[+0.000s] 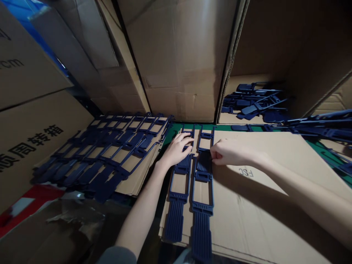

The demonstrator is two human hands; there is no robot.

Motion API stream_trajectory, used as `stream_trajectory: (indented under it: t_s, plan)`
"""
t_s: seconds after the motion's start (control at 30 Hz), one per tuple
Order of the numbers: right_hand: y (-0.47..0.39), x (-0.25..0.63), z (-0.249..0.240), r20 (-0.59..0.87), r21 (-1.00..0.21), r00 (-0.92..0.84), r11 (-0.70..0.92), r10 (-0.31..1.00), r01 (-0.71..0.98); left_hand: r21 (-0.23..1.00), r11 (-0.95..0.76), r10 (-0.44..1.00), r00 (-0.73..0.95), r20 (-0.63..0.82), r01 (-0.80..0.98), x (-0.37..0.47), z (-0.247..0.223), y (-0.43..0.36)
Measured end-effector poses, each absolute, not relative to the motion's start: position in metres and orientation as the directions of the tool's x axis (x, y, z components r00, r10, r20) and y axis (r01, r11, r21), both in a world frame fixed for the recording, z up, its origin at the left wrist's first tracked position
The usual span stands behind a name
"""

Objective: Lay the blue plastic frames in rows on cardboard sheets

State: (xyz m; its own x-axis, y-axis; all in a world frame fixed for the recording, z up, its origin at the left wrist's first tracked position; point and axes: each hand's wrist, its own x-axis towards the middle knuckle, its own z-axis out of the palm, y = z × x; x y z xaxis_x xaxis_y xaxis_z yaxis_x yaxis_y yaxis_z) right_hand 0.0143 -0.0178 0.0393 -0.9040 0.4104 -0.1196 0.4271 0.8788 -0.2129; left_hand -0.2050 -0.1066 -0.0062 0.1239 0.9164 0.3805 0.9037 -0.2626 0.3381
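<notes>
Two columns of dark blue plastic frames, each with a ribbed flat end, lie on a flat cardboard stack. My left hand (178, 148) rests with fingers apart on the left column, over the far left frame (185, 161). Closed at the fingertips, my right hand (224, 152) pinches the right edge of the far right frame (204, 161); the fingertips are partly hidden. Nearer to me lie the front left frame (174, 220) and the front right frame (202, 234), their ribbed ends reaching the cardboard's front edge.
Several rows of similar frames (101, 168) cover another cardboard stack on the left. An open carton (275, 44) at the back right holds a loose heap of frames (255, 101). More frames (327, 126) lie at the far right. Tall cartons (178, 55) stand behind the green surface (225, 127).
</notes>
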Motion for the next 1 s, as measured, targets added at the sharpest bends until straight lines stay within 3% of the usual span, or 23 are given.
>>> stream_trajectory:
  t_s: [0.27,0.57,0.77,1.0]
  plan:
    - [-0.022,0.012,0.044,-0.124,-0.174,-0.893,0.876,0.433,0.449,0.334,-0.252,0.917,0.115,0.382,0.908,-0.202,-0.005,-0.107]
    - [-0.017,0.016,0.046,-0.121,-0.232,-0.907,0.877,0.402,0.42,0.342,-0.265,0.906,0.112,0.408,0.901,-0.205,-0.003,-0.108]
    - [-0.011,0.015,0.044,0.146,-0.264,-0.872,0.868,0.467,0.42,0.34,-0.259,0.898,0.095,0.431,0.904,-0.209,-0.001,-0.109]
    - [-0.007,0.009,0.018,0.154,-0.188,-0.886,0.893,0.438,0.409,0.359,-0.268,0.925,0.135,0.355,0.894,-0.208,-0.005,-0.109]
